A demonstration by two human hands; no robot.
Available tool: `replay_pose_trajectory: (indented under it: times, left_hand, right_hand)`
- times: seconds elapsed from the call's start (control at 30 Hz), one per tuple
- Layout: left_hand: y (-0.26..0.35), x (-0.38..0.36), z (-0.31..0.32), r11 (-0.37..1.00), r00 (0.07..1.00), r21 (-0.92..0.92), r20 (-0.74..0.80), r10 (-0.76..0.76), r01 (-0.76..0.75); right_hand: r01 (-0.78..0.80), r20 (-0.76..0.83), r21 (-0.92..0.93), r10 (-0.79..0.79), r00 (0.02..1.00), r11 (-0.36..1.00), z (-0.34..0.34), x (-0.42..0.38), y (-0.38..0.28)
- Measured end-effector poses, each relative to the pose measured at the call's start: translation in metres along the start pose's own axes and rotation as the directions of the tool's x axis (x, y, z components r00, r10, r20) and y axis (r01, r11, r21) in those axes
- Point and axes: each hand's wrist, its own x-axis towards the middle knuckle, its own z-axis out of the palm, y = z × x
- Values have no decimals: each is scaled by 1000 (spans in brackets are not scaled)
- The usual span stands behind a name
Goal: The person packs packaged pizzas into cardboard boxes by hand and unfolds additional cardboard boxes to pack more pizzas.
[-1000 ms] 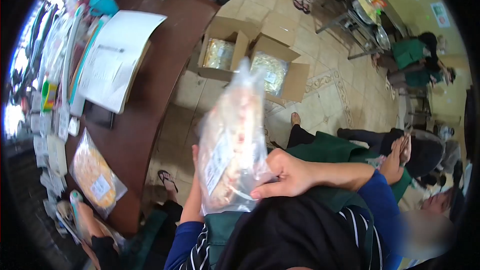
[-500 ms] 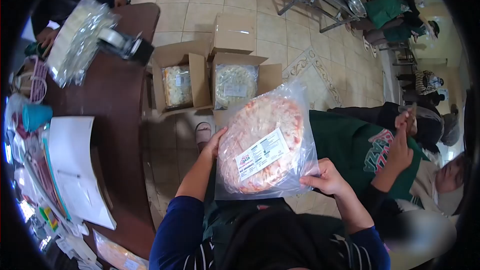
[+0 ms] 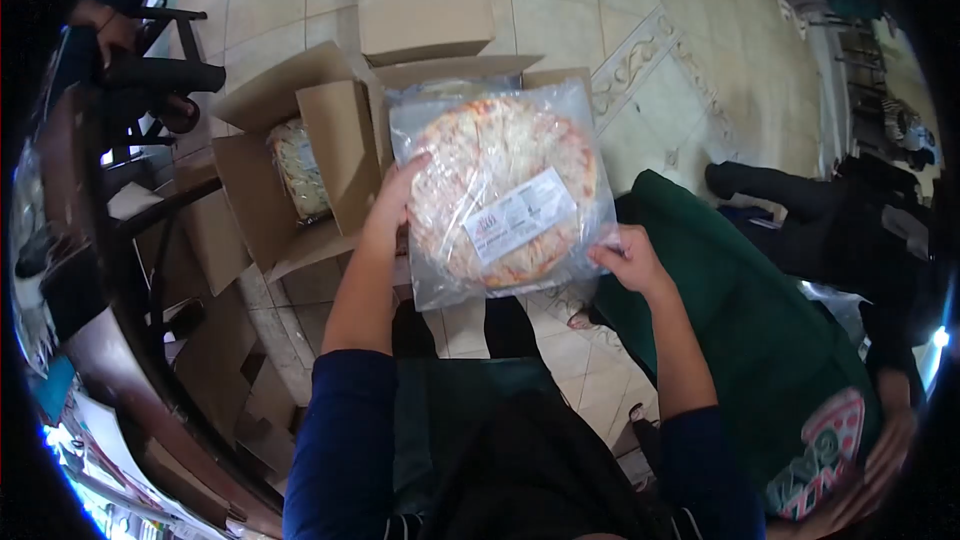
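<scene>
A round pizza in a clear plastic bag [image 3: 450, 175], with a white printed label [image 3: 520, 215], is held out flat in front of me. My left hand [image 3: 402, 192] grips its left edge, the fingers partly hidden at the bag. At the lower right corner, my right hand [image 3: 632, 258] pinches the plastic between thumb and fingers. Directly beneath the pizza is an open cardboard box [image 3: 460, 68], mostly covered by it. To the left stands another open box [image 3: 245, 175] with a bagged pizza [image 3: 298, 175] inside.
A closed cardboard box [image 3: 425, 0] sits behind the open ones on the tiled floor. The dark table [image 3: 130, 360] runs along my left. Close on my right is a person in a green apron [image 3: 720, 310]. A black chair or stool [image 3: 165, 70] stands at upper left.
The bagged pizza has moved forward over the right open box, still in both hands. My view has tilted down and closer to the boxes. The person in green now stands lower in view.
</scene>
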Motion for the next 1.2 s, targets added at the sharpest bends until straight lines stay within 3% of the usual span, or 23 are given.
replay_pose_trajectory:
  times: [0.07, 0.1, 0.17, 0.2, 0.23, 0.27, 0.3, 0.33, 0.4, 0.43, 0.47, 0.53, 0.73, 0.87, 0.93, 1.07, 1.2]
  left_hand:
    - [15, 6, 10, 985, 989, 98, -45, 144, -139]
    - [25, 6, 17, 986, 989, 112, -60, 133, -126]
    - [22, 17, 24, 914, 948, 378, -207, 240, -149]
    - [13, 36, 15, 913, 949, 385, -217, 227, -130]
    - [-5, 58, -1, 713, 839, 634, -181, 513, -299]
    - [-7, 71, -14, 437, 696, 822, -70, 715, -366]
    - [-5, 63, 1, 297, 741, 943, -90, 665, -151]
    - [-15, 69, -2, 295, 745, 945, -94, 660, -142]
    - [-38, 77, -12, -65, 671, 985, 158, 725, -163]
    - [-44, 76, -13, -142, 746, 984, 177, 642, -111]
    - [-50, 73, -14, -142, 751, 984, 171, 638, -104]
    - [-53, 66, 1, -370, 854, 929, 192, 483, 0]
    - [-58, 86, 1, -518, 907, 856, 212, 365, 8]
    - [-44, 99, 0, -512, 923, 858, 168, 347, 37]
    - [-42, 103, -6, -467, 907, 883, 227, 355, -38]
    - [-43, 104, -12, -486, 904, 873, 229, 362, -27]
    - [-34, 93, 10, -506, 907, 863, 203, 370, 13]
  right_hand:
    - [14, 3, 35, -14, 1000, 999, 5, 17, 30]
    - [-8, 11, -2, 8, 1000, 1000, 9, 27, 44]
    - [8, 18, -88, -7, 1000, 996, 24, 43, 89]
    - [-3, 24, -72, 5, 1000, 997, 28, 56, 108]
    - [-26, 54, -222, 39, 998, 975, 33, 67, 135]
    - [-66, 96, -363, 107, 990, 929, 39, 82, 152]
    - [-58, 118, -590, 157, 980, 805, 44, 89, 185]
    - [-61, 123, -584, 162, 979, 810, 45, 97, 182]
    - [-305, -280, -526, 178, 943, 794, 57, 113, 170]
    - [-192, -271, -530, 49, 961, 826, 60, 121, 160]
    - [-75, -263, -532, -80, 962, 843, 67, 129, 149]
    - [-107, -184, -543, 7, 983, 833, 89, 153, 147]
    - [-203, -309, -524, 38, 950, 827, 137, 209, 173]
    - [-167, -328, -565, -34, 944, 808, 139, 223, 181]
    - [-182, -318, -570, -10, 948, 801, 144, 224, 184]
    - [-224, -344, -586, 11, 939, 779, 148, 226, 180]
    - [-212, -422, -547, -49, 905, 810, 136, 233, 145]
